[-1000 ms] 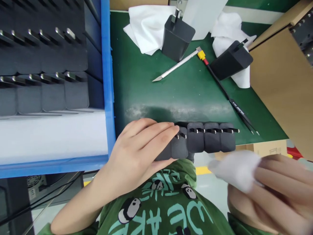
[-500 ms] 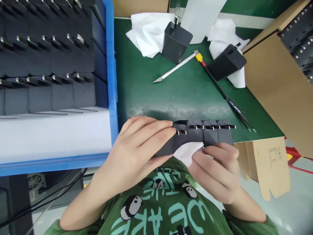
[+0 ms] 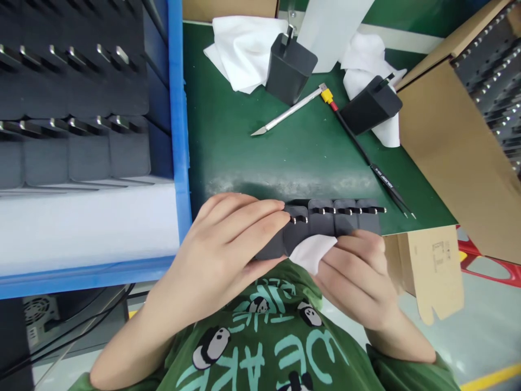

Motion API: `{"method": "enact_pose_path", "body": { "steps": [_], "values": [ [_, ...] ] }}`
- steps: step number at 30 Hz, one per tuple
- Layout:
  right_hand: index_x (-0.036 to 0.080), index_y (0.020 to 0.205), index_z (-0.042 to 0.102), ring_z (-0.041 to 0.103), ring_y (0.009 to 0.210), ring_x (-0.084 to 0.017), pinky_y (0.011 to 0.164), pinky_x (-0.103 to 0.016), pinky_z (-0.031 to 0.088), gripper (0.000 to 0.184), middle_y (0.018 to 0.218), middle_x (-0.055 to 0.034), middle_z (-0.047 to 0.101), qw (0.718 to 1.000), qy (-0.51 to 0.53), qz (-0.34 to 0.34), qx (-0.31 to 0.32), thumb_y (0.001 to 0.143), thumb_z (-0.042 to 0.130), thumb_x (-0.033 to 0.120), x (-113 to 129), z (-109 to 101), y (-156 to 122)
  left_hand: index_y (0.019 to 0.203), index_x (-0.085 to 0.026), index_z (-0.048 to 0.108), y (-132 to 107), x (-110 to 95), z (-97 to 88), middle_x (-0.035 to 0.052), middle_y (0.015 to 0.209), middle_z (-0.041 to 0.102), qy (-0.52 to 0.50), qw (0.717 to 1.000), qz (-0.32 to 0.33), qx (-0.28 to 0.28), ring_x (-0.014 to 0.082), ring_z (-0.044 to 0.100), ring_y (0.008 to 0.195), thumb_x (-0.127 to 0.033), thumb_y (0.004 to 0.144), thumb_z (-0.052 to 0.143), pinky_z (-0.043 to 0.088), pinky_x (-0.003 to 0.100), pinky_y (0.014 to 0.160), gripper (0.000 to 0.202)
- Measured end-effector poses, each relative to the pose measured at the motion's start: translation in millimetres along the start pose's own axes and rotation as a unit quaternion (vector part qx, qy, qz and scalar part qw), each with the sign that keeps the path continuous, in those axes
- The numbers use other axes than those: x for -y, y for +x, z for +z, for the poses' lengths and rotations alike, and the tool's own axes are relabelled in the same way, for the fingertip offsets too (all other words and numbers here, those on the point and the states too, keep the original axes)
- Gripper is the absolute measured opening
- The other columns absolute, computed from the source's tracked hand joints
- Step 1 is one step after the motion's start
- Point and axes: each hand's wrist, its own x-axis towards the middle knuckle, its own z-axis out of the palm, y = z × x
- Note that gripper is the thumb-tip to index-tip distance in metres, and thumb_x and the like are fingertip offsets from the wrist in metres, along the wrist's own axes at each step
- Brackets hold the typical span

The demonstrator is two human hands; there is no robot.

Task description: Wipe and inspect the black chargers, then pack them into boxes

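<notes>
A row of several black power adapters [image 3: 297, 233] with metal prongs lies at the front edge of the green table. My left hand [image 3: 230, 239] is closed around the left end of this row, its fingers over the top and its thumb along the near side. Pinched in my right hand [image 3: 360, 274] is a white cloth [image 3: 313, 251], pressed against the near side of the adapters. The right-hand fingers also rest close by the adapters at the right end and hide part of them.
A blue bin [image 3: 179, 136] of prong-up adapters stands left. Farther back are a craft knife [image 3: 285, 114], tweezers [image 3: 391, 187] with a cable-like tail, two standing adapters [image 3: 291, 70], and folded white cloths [image 3: 244, 51]. A cardboard box [image 3: 456, 152] holding adapters is at right.
The whole view has shifted slightly, so the table things appear a little farther left. Both hands keep their hold, and the right hand has moved slightly along the adapters' near side.
</notes>
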Motion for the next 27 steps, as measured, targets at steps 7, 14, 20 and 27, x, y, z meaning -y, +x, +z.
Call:
{"method": "enact_pose_path", "body": {
  "steps": [7, 14, 20, 27],
  "values": [
    [0.017, 0.082, 0.061, 0.052, 0.081, -0.019, 0.067, -0.038, 0.042, 0.018, 0.08, -0.0042, 0.059, 1.0, -0.003, -0.025, -0.005, 0.091, 0.047, 0.01, -2.3, 5.1, 1.5, 0.118, -0.014, 0.06, 1.6, 1.0, 0.1, 0.012, 0.123, 0.067, 0.013, 1.0, 0.004, 0.001, 0.026, 0.062, 0.108, -0.024, 0.087, 0.07, 0.048, 0.042, 0.095, 0.035],
    [0.015, 0.082, 0.062, 0.055, 0.086, -0.018, 0.071, -0.038, 0.046, 0.016, 0.087, -0.0044, 0.059, 1.0, 0.019, -0.007, 0.001, 0.09, 0.051, 0.006, -0.5, 1.5, -8.0, 0.109, -0.019, 0.066, -2.1, -9.2, -1.9, 0.0091, 0.12, 0.066, 0.043, 0.998, 0.019, -0.044, 0.0266, 0.06, 0.115, -0.021, 0.083, 0.074, 0.047, 0.048, 0.104, 0.028],
    [0.017, 0.07, 0.054, 0.057, 0.078, -0.017, 0.068, -0.042, 0.054, 0.027, 0.081, -0.0011, 0.059, 0.975, -0.003, 0.161, -0.153, 0.073, 0.074, 0.0, 1.6, -14.0, -33.9, 0.097, -0.015, 0.071, -6.5, -24.5, 1.9, 0.0027, 0.105, 0.074, 0.077, 0.991, 0.111, -0.026, 0.0182, 0.062, 0.109, -0.008, 0.093, 0.053, 0.039, 0.041, 0.112, 0.02],
    [0.017, 0.072, 0.055, 0.056, 0.075, -0.016, 0.064, -0.042, 0.053, 0.026, 0.081, -0.0004, 0.059, 0.958, 0.009, 0.22, -0.185, 0.072, 0.076, 0.001, 2.9, -11.0, -48.1, 0.096, -0.013, 0.07, -1.4, -23.7, -2.2, 0.0016, 0.102, 0.076, 0.082, 0.99, 0.113, 0.03, 0.0182, 0.066, 0.104, -0.006, 0.091, 0.053, 0.043, 0.037, 0.108, 0.02]
  ]
}}
